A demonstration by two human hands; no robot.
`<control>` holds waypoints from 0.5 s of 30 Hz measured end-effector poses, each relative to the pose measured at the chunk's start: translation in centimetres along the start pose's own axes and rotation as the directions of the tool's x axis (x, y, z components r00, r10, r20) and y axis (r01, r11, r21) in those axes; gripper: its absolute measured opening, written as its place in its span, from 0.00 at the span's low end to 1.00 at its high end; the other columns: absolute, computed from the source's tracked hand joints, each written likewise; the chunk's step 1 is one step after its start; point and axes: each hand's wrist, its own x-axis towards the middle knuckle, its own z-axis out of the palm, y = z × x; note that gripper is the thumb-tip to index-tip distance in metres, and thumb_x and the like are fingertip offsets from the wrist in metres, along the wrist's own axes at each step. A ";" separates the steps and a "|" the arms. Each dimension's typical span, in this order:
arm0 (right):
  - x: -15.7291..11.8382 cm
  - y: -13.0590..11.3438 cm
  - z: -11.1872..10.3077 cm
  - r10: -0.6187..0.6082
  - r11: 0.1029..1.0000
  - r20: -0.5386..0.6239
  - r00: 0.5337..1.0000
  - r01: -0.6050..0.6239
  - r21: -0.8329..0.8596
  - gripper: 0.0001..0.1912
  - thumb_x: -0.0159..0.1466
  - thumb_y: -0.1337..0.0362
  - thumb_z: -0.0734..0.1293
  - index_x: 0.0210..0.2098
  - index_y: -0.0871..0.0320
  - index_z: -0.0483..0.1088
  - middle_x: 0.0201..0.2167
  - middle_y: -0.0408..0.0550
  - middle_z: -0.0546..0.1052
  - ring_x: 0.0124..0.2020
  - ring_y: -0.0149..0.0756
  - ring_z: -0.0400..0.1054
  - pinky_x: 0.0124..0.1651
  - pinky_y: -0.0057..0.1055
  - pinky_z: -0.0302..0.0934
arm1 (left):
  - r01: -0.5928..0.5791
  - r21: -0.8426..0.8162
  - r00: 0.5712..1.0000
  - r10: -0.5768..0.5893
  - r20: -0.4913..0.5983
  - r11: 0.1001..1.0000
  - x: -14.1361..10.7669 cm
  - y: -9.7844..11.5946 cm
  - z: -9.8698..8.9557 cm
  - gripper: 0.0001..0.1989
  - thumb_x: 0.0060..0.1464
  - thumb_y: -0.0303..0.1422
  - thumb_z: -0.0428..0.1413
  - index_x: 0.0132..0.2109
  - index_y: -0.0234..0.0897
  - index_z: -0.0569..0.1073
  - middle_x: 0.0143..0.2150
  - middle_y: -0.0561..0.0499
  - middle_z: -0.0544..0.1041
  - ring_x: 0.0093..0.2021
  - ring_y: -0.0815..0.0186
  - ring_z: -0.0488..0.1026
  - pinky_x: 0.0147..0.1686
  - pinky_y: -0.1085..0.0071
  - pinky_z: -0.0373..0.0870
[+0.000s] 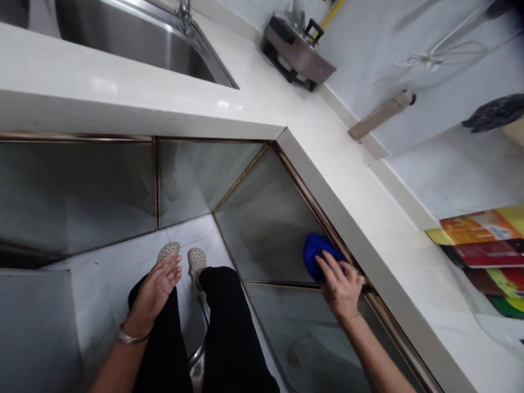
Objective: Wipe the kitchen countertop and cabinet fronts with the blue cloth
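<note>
A blue cloth (317,255) lies against a greyish glass cabinet door (266,218), just under the metal rail below the countertop. My right hand (341,284) presses on the cloth with its fingers bent over it. Away from the cabinets, above my knees, my left hand (158,289) hangs with its fingers stretched and nothing in it. A bracelet circles the left wrist. Smears and reflections show on the glass.
The white countertop (262,109) bends at a corner. On it are a steel sink (131,38) with a tap (185,16), a brown pan-like appliance (298,54) and a beige cylinder (382,114). Colourful packets (483,226) are at right. Tiled floor (106,278) lies below.
</note>
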 end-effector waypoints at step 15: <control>-7.7 -9.2 13.4 -0.287 0.953 0.438 0.852 0.206 0.223 0.24 0.66 0.72 0.58 0.59 0.55 0.70 0.65 0.47 0.67 0.53 0.46 0.64 0.45 0.39 0.62 | 0.020 0.153 0.994 -0.004 -0.105 0.988 1.3 0.3 0.4 0.16 0.55 0.25 0.58 0.52 0.37 0.76 0.47 0.46 0.81 0.39 0.68 0.78 0.40 0.75 0.79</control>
